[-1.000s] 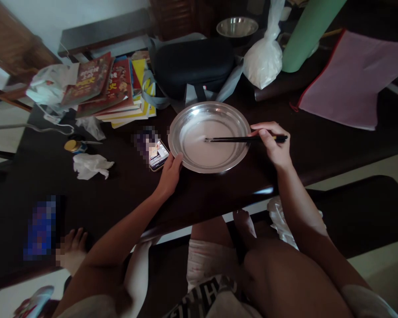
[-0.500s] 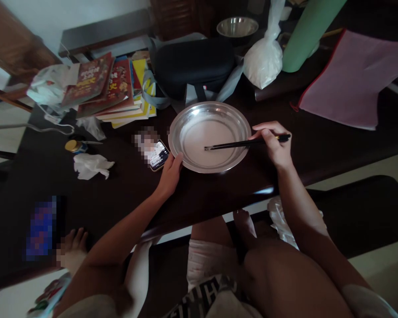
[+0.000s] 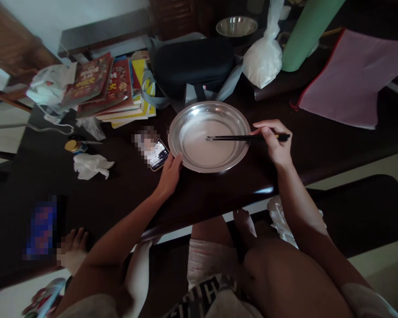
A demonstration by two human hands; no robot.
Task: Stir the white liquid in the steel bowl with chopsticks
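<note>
A shiny metal basin stands on the dark table, holding a pale, milky liquid. My left hand grips the basin's rim at its near left, thumb on top and the other fingers mostly hidden below. In my right hand is a pair of black chopsticks, pinched near their gold-marked ends. Their tips dip into the liquid near the middle of the basin. Just left of the basin lies a lit phone, partly blurred out.
Behind the basin sits a black case, beside a tied bag of white powder. Stacked books, a crumpled tissue and a small jar lie leftward. A pink cloth bag rests at right. Another person's hand is lower left.
The chopstick tips have swung away from me through the liquid, toward the basin's far side. My left hand and the basin have stayed in place.
</note>
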